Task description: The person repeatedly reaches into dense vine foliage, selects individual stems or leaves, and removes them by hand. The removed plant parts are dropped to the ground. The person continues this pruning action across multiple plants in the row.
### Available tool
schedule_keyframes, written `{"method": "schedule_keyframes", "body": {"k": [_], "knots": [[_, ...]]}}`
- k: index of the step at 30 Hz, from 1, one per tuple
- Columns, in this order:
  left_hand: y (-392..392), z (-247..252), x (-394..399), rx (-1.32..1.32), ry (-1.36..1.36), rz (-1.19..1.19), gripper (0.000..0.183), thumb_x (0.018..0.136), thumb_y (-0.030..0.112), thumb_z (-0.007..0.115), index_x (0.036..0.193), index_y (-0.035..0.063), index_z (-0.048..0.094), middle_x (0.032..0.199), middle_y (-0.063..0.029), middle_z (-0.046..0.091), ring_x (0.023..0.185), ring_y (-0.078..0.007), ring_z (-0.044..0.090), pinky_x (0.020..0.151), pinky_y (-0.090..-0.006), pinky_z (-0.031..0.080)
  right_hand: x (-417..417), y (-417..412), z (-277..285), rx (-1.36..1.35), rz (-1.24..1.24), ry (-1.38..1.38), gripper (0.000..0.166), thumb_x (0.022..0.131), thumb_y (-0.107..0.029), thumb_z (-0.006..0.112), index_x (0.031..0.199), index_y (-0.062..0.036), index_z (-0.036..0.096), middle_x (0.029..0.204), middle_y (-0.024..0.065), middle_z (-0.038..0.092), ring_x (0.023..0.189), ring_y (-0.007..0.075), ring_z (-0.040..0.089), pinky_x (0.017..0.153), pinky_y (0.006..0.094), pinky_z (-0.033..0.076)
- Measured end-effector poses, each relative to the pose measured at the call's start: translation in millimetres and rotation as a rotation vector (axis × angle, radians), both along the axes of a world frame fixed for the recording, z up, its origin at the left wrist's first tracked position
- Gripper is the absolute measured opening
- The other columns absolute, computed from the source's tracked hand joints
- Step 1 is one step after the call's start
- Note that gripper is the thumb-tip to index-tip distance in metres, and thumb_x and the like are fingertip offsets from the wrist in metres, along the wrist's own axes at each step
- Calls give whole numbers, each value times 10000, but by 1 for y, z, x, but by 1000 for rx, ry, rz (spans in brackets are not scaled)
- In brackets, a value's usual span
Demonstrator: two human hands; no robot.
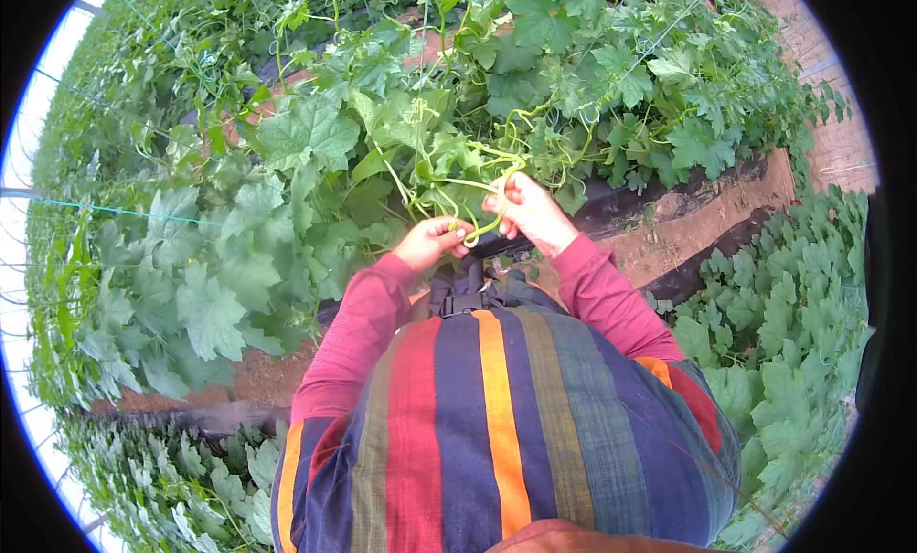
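A pale green vine stem (491, 228) bends in a loop between my two hands. My left hand (435, 242) pinches the low end of the loop between thumb and fingers, close to a small yellow-green bud cluster (453, 226). Higher and to the right, my right hand (528, 210) has its fingers closed around the same stem, which curls on upward past the fingertips. Broad lobed leaves (313, 134) and thin tendrils crowd around just beyond both hands. Where the stem joins the rest of the plant is hidden among the foliage.
Green strings (129, 210) run through the vines, and a thin upright string (424, 59) hangs beyond my hands. Black plastic mulch (609, 208) borders a bare soil path (688, 241) on the right. More leafy rows (781, 324) grow at both sides. A black buckled strap (462, 299) is at my waist.
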State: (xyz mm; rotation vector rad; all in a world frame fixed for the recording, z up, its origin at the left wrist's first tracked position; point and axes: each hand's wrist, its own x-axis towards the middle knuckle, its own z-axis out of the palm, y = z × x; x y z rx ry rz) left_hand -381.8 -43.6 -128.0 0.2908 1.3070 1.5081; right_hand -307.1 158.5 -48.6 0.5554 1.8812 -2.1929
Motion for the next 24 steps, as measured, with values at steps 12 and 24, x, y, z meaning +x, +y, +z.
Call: {"method": "schedule_keyframes", "body": {"k": [12, 24], "knots": [[1, 91, -12, -156, 866, 345, 162, 821, 15, 568, 978, 9, 609, 882, -62, 576, 748, -116, 563, 651, -244, 466, -6, -10, 51, 245, 151, 377, 367, 800, -30, 670, 1143, -22, 539, 811, -29, 535, 654, 19, 492, 594, 179, 416], [32, 164, 21, -314, 1332, 598, 226, 767, 108, 699, 977, 37, 657, 904, -56, 616, 590, -122, 558, 539, -246, 466, -11, -17, 52, 508, 421, 739, 256, 742, -138, 701, 885, -14, 529, 809, 115, 544, 678, 282, 552, 605, 362, 452]]}}
